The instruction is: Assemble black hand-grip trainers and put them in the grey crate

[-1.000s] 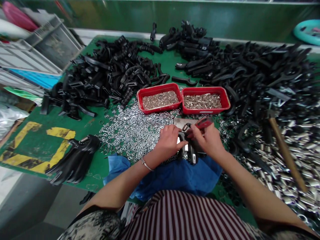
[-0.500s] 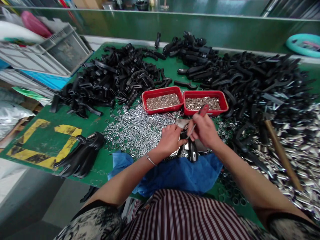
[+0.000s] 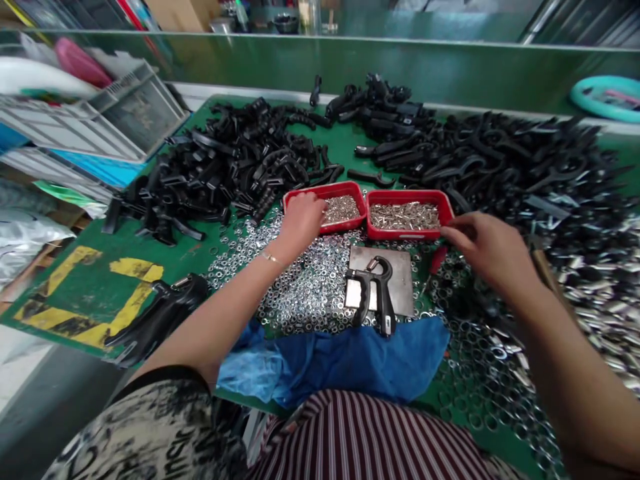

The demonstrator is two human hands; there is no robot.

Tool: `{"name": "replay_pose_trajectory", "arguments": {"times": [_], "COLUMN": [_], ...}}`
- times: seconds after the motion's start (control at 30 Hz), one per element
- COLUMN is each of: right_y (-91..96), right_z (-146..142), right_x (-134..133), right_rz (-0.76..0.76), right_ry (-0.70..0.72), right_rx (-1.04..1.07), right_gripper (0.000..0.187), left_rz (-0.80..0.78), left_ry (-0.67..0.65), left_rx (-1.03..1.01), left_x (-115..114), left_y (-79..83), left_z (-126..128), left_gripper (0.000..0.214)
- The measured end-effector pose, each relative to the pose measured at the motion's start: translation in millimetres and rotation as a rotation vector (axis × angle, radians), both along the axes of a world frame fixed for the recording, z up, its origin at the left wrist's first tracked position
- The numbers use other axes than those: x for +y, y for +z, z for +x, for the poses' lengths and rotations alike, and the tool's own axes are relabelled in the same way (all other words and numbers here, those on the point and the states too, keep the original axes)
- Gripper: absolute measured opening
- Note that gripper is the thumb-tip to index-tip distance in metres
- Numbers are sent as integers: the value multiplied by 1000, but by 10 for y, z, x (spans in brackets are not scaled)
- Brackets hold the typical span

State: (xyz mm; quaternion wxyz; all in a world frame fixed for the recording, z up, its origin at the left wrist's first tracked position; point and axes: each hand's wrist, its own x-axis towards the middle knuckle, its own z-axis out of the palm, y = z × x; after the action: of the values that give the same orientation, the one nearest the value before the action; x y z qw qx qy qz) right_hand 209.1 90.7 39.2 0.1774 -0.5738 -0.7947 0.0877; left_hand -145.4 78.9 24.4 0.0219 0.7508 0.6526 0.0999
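Note:
My left hand [image 3: 303, 219] reaches into the left red tray [image 3: 361, 208], its fingers curled down together among small metal pieces [image 3: 341, 209]; the fingertips are hidden. My right hand [image 3: 483, 247] is at the right end of the other red tray [image 3: 407, 235], which holds small metal pins [image 3: 405, 215]. Its thumb and forefinger are apart, close to the rim. Below it, a red-handled screwdriver [image 3: 437, 260] lies among metal rings. Between my hands a black hand grip strengthener [image 3: 384, 293] lies on a square metal plate [image 3: 404, 270], untouched.
Loose nuts [image 3: 305, 287] cover the table left of the plate. Black handles lie in a left heap [image 3: 235, 153] and a right heap [image 3: 490, 147]. Shiny metal cylinders [image 3: 605, 287] spread at right, beside a wooden shaft [image 3: 553, 277]. A blue cloth [image 3: 345, 360] lies along the front edge.
Both hands have left the hand grip strengthener, which now lies on the plate. My left hand moved up-left into the tray. My right hand moved right, and the screwdriver is out of it.

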Motion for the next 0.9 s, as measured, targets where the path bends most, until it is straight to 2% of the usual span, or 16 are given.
{"name": "replay_pose_trajectory", "arguments": {"times": [0.07, 0.13, 0.27, 0.33, 0.4, 0.5, 0.6, 0.73, 0.9], "right_y": [11, -35, -169, -224, -278, -360, -415, -418, -396], "right_z": [-312, -713, -1524, -1839, -2053, -2186, -2186, -2163, -2157], "right_x": [112, 283, 661, 805, 910, 1002, 1021, 972, 907], "right_rz": [-6, 34, 140, 115, 79, 45, 31, 39, 16], "right_ry": [168, 325, 585, 637, 632, 592, 559, 531, 455], "right_rx": [101, 125, -78, -214, -286, -300, -300, -233, -179], "right_gripper": [23, 18, 20, 18, 13, 8, 11, 17, 18], "left_rz": [-152, -250, -135, -95, -78, -49, -20, -6, -11], "left_ry": [68, 54, 35, 41, 34, 17, -2, -18, -47], "left_rx": [164, 258, 249, 185, 105, -3, -84, -194, -228], "left_x": [308, 462, 407, 342, 318, 349, 390, 382, 357], "left_y": [17, -12, -123, -163, -191, -242, -303, -338, -311], "left_z": [-177, -258, -249, -245, -265, -322, -368, -387, -405], "left_gripper": [22, 20, 24, 25, 24, 23, 22, 21, 20]}}
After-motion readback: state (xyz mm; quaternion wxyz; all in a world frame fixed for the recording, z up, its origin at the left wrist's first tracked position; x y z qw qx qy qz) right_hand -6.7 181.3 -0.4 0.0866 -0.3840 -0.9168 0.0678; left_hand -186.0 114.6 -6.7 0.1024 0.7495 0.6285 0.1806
